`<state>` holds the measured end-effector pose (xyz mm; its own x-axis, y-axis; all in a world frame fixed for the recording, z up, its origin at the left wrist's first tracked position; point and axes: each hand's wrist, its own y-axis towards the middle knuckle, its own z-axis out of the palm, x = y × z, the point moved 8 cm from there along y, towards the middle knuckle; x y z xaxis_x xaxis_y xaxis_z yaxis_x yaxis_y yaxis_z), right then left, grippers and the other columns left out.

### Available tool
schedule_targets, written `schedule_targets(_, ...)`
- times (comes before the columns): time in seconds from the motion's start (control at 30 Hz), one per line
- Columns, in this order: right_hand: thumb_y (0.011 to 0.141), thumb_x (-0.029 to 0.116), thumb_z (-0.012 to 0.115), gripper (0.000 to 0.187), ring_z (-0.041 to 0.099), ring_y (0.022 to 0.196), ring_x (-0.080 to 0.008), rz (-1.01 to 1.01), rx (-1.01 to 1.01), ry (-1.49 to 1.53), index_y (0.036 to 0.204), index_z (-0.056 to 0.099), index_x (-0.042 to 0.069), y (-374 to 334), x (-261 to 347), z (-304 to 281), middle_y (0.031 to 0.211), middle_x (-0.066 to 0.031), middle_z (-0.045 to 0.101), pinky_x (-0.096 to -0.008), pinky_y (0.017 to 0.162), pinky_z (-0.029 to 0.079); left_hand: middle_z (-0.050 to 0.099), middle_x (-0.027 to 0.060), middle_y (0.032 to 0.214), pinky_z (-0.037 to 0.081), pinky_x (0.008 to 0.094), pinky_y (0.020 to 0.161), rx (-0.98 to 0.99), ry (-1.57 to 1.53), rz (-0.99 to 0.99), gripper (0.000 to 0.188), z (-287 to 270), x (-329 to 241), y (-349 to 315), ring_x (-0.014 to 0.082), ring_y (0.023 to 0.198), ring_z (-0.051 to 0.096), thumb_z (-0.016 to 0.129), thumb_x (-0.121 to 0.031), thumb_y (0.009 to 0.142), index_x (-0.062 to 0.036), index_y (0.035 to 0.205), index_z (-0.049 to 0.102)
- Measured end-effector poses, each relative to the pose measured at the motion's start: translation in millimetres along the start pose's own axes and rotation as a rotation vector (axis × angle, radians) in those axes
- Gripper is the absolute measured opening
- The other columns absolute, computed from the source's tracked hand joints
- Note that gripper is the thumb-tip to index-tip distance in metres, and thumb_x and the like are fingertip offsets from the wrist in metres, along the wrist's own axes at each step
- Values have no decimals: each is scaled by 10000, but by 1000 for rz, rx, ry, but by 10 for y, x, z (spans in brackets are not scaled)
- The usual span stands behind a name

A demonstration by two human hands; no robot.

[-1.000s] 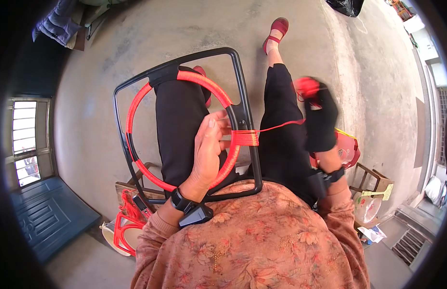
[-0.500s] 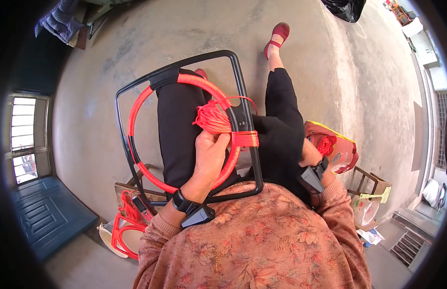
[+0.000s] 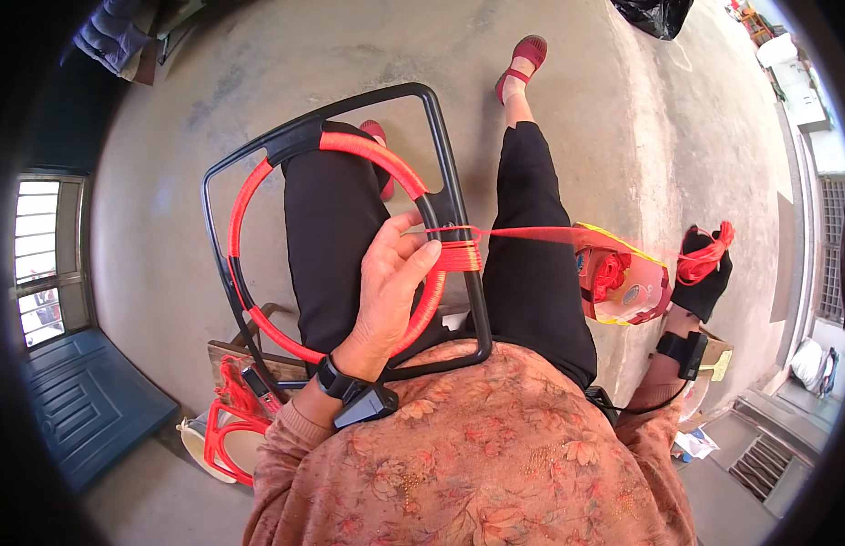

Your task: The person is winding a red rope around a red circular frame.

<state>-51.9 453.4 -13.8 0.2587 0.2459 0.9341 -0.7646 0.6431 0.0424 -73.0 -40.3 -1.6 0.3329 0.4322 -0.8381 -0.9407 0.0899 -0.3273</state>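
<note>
On my lap rests a black tubular frame [image 3: 482,318] with a round inner ring [image 3: 247,196], most of it wound in red cord. My left hand [image 3: 382,287] holds the ring's right side, its thumb beside a band of red cord wraps [image 3: 459,257] that binds ring and side bar together. Out at the far right, my right hand [image 3: 704,287], in a black glove, is closed on a bundle of red cord [image 3: 704,257]. A taut stretch of cord [image 3: 532,233] runs from the wraps across my right leg to that bundle.
Right of my leg stands a red bag [image 3: 654,296] with more red cord [image 3: 610,273] inside. At lower left are a wooden stool [image 3: 227,359], a red-wrapped frame [image 3: 218,446] and a small dark device [image 3: 259,382]. A black plastic bag [image 3: 654,16] lies far off.
My right hand has swung out to the far right with the cord bundle, which was by my left hand. The cord is now stretched tight. The frame has shifted slightly left.
</note>
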Motion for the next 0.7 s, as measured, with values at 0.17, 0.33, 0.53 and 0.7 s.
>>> schedule_targets(0.17,986,246,471,312,612,823,-162,265,138,143,1177,562,17,-54,-483,-79,928,-59,632,-291,749,500,660,73,991,477,213,807,46,-74,-5,161,-16,79,34,86,899,615,572,-20,925,4,1082,546)
schedule_targets(0.33,940,167,529,333,579,1094,-237,686,424,152,1227,509,0,-1030,-1083,1531,1117,-138,621,-376,972,451,671,68,926,523,222,697,25,-61,-37,113,-3,111,31,86,789,634,597,-60,926,-17,1018,547)
schedule_targets(0.53,914,175,577,190,599,660,-121,632,1082,-401,872,617,-6,-1814,-903,2671,726,-61,630,-257,604,478,672,69,876,528,225,573,16,-24,-66,117,-33,114,5,97,648,629,599,-79,931,-21,1011,535)
schedule_targets(0.7,895,161,578,154,543,592,-104,262,1122,-629,829,614,26,-1854,-455,2720,633,-25,548,-251,598,447,670,73,842,519,235,528,12,61,-52,132,-69,131,-1,125,597,627,604,-106,928,-44,1014,525)
